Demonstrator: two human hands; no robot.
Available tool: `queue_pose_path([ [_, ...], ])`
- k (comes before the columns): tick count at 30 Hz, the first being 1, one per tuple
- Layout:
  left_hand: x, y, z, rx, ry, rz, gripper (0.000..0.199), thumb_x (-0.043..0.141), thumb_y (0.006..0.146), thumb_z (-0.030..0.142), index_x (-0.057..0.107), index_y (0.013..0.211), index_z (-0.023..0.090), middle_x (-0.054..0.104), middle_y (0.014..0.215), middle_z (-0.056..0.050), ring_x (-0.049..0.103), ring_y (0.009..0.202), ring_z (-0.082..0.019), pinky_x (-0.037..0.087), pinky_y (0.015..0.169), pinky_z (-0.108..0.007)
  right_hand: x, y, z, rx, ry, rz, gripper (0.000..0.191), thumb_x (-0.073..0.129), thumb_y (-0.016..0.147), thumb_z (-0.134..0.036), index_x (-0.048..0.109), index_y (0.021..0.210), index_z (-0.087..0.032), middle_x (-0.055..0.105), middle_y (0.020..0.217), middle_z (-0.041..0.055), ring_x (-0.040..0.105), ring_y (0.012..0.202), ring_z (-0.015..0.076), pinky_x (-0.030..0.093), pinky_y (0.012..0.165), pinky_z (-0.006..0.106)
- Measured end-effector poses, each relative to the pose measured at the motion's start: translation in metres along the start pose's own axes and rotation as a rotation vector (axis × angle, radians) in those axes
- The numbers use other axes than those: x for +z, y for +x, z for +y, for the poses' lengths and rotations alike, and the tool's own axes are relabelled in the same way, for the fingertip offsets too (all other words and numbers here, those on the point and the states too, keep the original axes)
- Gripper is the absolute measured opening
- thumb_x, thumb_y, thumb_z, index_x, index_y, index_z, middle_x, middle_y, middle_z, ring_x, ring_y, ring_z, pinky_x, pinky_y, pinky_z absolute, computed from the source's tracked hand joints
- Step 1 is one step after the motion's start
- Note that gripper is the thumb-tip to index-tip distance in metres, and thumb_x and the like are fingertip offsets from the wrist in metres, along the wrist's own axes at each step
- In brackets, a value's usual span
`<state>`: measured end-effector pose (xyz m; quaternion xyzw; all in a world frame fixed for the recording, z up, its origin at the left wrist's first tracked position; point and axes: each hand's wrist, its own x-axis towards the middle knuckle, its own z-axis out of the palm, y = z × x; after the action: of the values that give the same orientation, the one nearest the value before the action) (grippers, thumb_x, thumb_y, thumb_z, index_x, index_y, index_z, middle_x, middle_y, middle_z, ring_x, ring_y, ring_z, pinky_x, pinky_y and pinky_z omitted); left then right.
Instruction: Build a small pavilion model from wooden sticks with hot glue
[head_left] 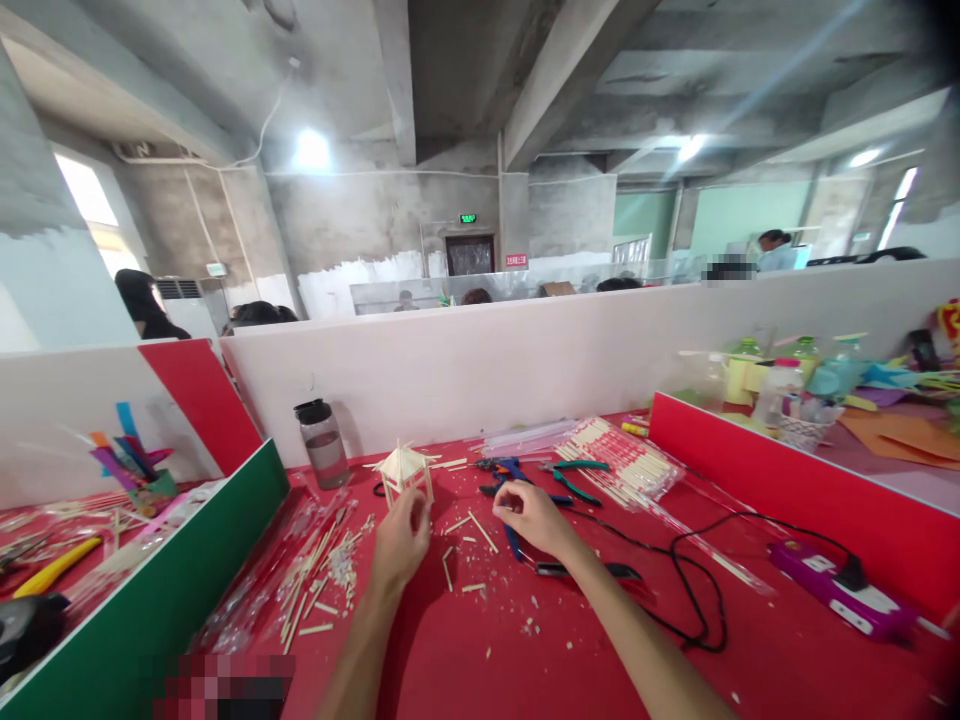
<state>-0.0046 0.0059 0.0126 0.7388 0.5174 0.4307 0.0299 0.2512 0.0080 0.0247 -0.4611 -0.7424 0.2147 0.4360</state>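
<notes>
Beyond my curled left hand (405, 530) stands the stick model (403, 464); my right hand (538, 515) curls too, pinching what I can't tell, seemingly mid-assembly, next needing steadiness.

Wooden model (403, 467), smooth plastic bottle (325, 452), matt tabletop (465, 665)

Cream stick house (403, 465), red tabletop (465, 665)

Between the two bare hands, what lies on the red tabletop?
Loose, thin, pale wooden sticks lie between the left hand and right hand, shown in the head view.
</notes>
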Motion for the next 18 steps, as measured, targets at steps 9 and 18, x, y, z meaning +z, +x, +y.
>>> queue_pose_path([
  [9,0.035,-0.006,0.032,0.438,0.155,-0.356,0.039,0.045,0.087,0.004,0.063,0.117,0.021,0.069,0.11,-0.008,0.064,0.102,-0.02,0.049,0.09,-0.031,0.003,-0.002,0.008,-0.016,-0.133,0.0,0.005,0.07,0.078,-0.014,0.07,0.077,-0.019,0.064,0.074,0.0012,0.058,0.067,0.0157,0.041,0.066,0.025],
  [18,0.046,-0.004,0.041,0.523,0.236,-0.506,0.052,0.056,0.075,0.003,0.062,0.124,0.02,0.07,0.12,-0.012,0.063,0.109,-0.026,0.048,0.097,-0.039,0.004,-0.001,0.009,-0.045,-0.123,0.005,0.01,0.064,0.081,-0.013,0.07,0.079,-0.022,0.07,0.074,0.001,0.064,0.07,0.0176,0.044,0.067,0.026],
])
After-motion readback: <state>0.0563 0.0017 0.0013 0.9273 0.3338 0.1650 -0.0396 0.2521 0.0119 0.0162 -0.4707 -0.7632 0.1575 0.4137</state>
